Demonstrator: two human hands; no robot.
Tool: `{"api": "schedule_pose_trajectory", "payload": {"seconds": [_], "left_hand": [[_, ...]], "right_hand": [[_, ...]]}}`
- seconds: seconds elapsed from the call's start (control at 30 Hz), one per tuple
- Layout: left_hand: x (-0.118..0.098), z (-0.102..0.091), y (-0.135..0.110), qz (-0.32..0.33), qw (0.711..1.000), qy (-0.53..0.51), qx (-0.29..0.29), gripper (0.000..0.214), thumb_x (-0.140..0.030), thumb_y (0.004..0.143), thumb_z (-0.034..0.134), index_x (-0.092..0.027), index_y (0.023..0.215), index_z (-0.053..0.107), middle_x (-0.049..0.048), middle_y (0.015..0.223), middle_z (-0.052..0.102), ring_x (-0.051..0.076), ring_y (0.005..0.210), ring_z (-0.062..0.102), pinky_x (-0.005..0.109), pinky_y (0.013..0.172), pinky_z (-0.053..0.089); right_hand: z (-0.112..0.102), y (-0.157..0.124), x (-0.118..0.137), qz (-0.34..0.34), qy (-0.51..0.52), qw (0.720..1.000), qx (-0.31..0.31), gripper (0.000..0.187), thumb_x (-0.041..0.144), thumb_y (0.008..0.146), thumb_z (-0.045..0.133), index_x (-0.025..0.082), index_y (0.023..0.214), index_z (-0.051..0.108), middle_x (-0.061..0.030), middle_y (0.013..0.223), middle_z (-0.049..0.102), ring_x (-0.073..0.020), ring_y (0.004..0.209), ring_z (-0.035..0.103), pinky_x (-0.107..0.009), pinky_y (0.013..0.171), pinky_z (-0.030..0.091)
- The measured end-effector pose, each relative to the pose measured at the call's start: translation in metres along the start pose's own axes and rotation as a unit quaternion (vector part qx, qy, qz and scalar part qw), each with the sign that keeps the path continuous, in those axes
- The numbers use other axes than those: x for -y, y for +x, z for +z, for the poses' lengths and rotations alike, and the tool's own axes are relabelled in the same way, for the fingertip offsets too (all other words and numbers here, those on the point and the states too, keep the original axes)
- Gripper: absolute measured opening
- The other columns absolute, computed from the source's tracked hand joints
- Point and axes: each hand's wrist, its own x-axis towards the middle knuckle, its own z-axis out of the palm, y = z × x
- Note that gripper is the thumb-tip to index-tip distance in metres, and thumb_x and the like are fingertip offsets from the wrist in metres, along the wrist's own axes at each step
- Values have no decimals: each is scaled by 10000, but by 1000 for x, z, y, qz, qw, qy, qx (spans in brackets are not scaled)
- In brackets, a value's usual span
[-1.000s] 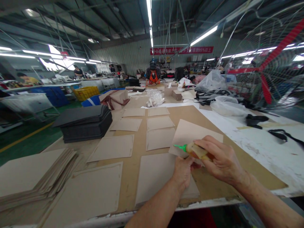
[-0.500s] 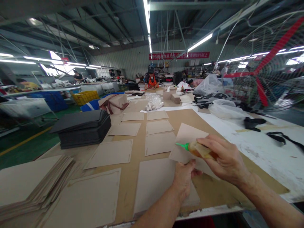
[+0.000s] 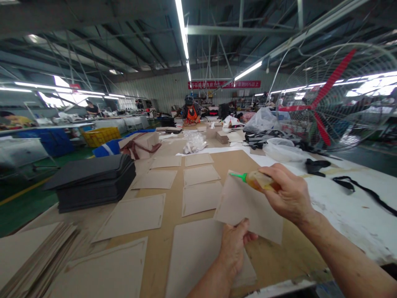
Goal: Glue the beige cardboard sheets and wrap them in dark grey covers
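My right hand [image 3: 287,192] grips a glue bottle [image 3: 259,181] with amber liquid inside and a green nozzle. The nozzle tip is at the upper left corner of a beige cardboard sheet [image 3: 248,209]. My left hand [image 3: 234,244] pinches that sheet by its lower edge, thumb on top, and keeps it tilted above the table. Beneath the left wrist lies a stack of similar cardboard sheets [image 3: 192,252]. Several more cardboard pieces [image 3: 201,198] lie in two columns to the left, some with a glossy line along an edge.
A pile of black sheets [image 3: 93,184] stands at the left, with a cardboard stack [image 3: 27,256] nearer me. Clear plastic [image 3: 194,142] lies farther back. Black straps [image 3: 356,186] rest on the right. A large fan [image 3: 322,103] stands beyond; a co-worker [image 3: 190,111] sits across the table.
The glue nozzle has moved from partway along the sheet's left edge to its upper corner. The held sheet is turned more toward me, and the whole view has shifted slightly right and up.
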Motion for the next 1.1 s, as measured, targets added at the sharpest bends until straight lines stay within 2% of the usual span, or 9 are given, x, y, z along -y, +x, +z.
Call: {"api": "schedule_pose_trajectory", "payload": {"seconds": [0.13, 0.3, 0.43, 0.6, 0.77, 0.93, 1.1], "left_hand": [[-2, 2, -2, 3, 1000, -3, -5, 375, -318, 586, 871, -136, 869, 706, 69, 841, 739, 154, 623, 649, 243, 503, 537], [0, 2, 0, 5, 1000, 3, -9, 384, -335, 572, 880, -130, 846, 705, 74, 852, 736, 156, 629, 645, 246, 502, 533], [1, 1, 0, 6, 1000, 4, -12, 430, -362, 583, 877, -113, 893, 713, 81, 837, 732, 156, 629, 640, 256, 525, 540], [-1, 3, -1, 9, 1000, 3, -13, 452, -337, 581, 874, -118, 942, 713, 79, 860, 737, 159, 645, 645, 249, 513, 533], [-1, 3, -1, 6, 1000, -1, -6, 431, -338, 571, 881, -122, 906, 719, 88, 889, 747, 161, 645, 653, 241, 502, 525], [-2, 3, -1, 8, 1000, 10, -17, 456, -365, 573, 896, -115, 920, 737, 79, 834, 743, 143, 609, 635, 239, 508, 533], [-3, 3, -1, 14, 1000, 6, -26, 433, -363, 522, 925, -128, 830, 731, 48, 768, 715, 132, 576, 607, 243, 486, 541]], "right_hand": [[1, 2, 3, -12, 29, 999, 26, 299, 118, 832, 529, 206, 1113, 583, -69, 926, 617, -201, 769, 602, -298, 649, 473], [-1, 3, 3, -4, 22, 1000, 15, 318, 113, 825, 530, 202, 1125, 583, -66, 945, 615, -201, 792, 608, -297, 669, 474], [-2, 1, 3, -16, 51, 997, 55, 261, 115, 851, 545, 198, 1095, 585, -43, 884, 585, -184, 745, 575, -283, 627, 446], [-2, -2, 1, -5, 58, 997, 49, 265, 111, 858, 559, 194, 1109, 582, -40, 905, 582, -179, 778, 578, -276, 652, 444], [0, -3, 2, 1, 60, 998, 37, 287, 85, 847, 539, 197, 1108, 580, -46, 904, 577, -187, 781, 571, -287, 663, 445], [-2, -5, 4, -11, 84, 994, 75, 283, 89, 856, 513, 197, 1111, 573, -58, 940, 602, -193, 819, 592, -291, 700, 464], [-9, 1, -8, 22, 37, 999, 32, 261, 115, 851, 540, 179, 1098, 592, -54, 903, 602, -193, 793, 587, -292, 689, 455]]}}
